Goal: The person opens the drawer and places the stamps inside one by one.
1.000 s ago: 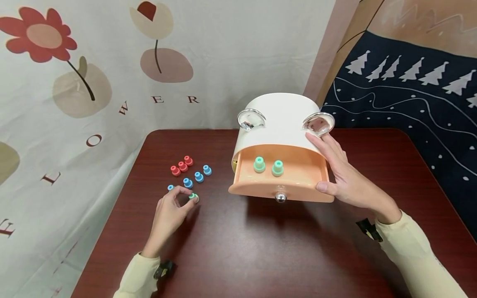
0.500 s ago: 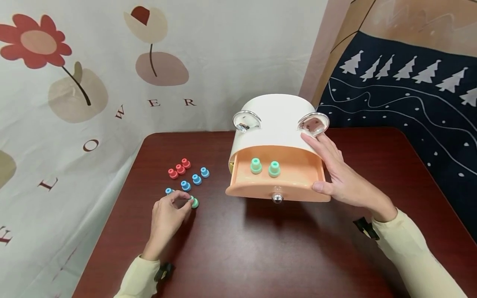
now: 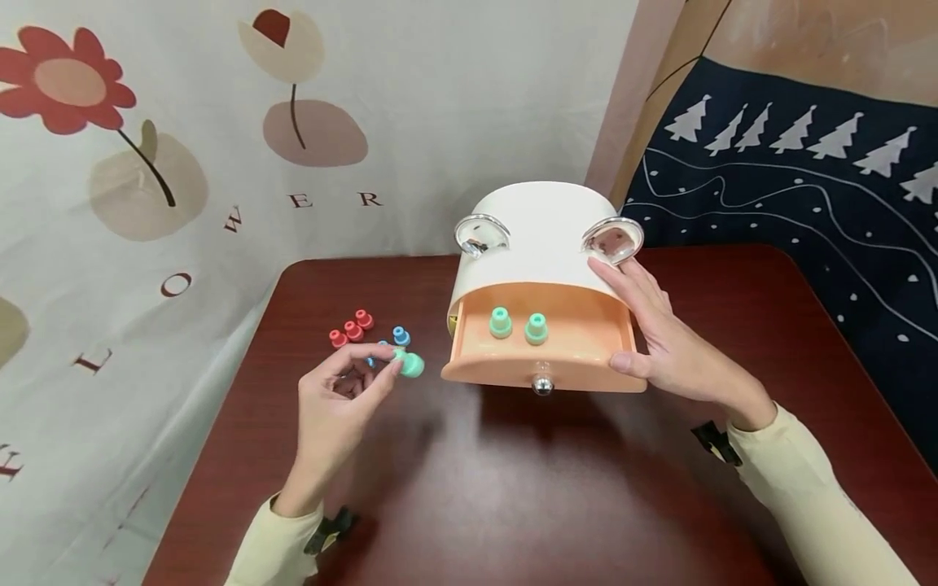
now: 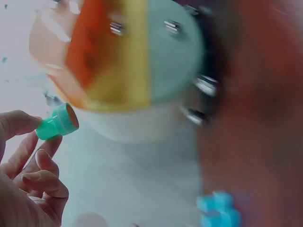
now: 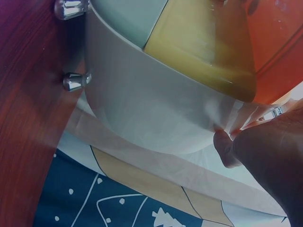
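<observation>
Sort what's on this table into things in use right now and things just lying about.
In use:
left hand pinching a green peg
right hand resting on the drawer box
open orange drawer holding two green pegs

Lying about:
red pegs
blue peg

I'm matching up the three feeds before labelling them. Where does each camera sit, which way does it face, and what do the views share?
Head: on the head, looking forward and down at the table; both hands and sleeves show.
Left wrist: at the left hand, facing the drawer box; fingers pinch a green peg.
Right wrist: at the right hand, looking up the box's white side; fingers press it.
All three share the drawer box.
</observation>
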### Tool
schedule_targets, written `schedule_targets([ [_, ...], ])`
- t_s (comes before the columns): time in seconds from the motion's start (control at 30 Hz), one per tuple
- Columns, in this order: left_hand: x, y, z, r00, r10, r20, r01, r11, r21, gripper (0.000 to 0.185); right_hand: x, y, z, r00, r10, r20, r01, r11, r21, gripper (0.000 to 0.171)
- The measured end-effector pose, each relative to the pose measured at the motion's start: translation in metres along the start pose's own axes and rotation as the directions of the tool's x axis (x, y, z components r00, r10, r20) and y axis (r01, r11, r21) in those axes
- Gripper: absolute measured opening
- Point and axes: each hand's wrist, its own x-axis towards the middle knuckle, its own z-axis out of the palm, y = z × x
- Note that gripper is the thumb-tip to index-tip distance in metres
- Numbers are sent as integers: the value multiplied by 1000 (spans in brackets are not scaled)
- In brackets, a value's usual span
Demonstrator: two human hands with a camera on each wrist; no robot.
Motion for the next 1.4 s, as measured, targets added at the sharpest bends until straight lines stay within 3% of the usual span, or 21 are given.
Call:
schedule_targets([
  [0.07,6,12,7,999,32,21,-30,997,-66,20,-1,0,0,1000,6,-3,-6,1000,1,97],
  [0.27,29,38,30,987,131,88,-119,984,-133,19,0,1,0,1000,1,-14,-1,1000,3,97],
  [0.43,38,44,42,972,133,191,-106,984,-144,18,0,2,2,1000,-7,-4,7,1000,10,97],
  [0.53,43,45,45,955,116,272,-86,989,-118,16,1,2,3,1000,-6,0,6,1000,13,96],
  [0.63,50,46,46,930,93,355,-69,994,-80,14,1,3,4,1000,-5,-3,5,1000,9,96],
  [0.8,68,45,48,866,38,499,16,994,-104,14,0,3,4,1000,1,-8,-1,1000,-5,97],
  [0.93,81,43,53,830,39,557,46,989,-138,13,-1,2,3,1000,4,-11,-4,1000,-14,98],
  [1.07,87,41,58,802,76,592,19,988,-153,13,0,1,2,1000,0,-7,-1,1000,-16,98],
  [1.23,89,41,62,754,145,641,-36,983,-180,13,-2,0,3,1000,4,-8,-4,1000,-15,98],
  [1.4,93,37,67,728,189,659,-95,980,-176,16,-2,2,5,1000,4,-23,-4,1000,-1,97],
])
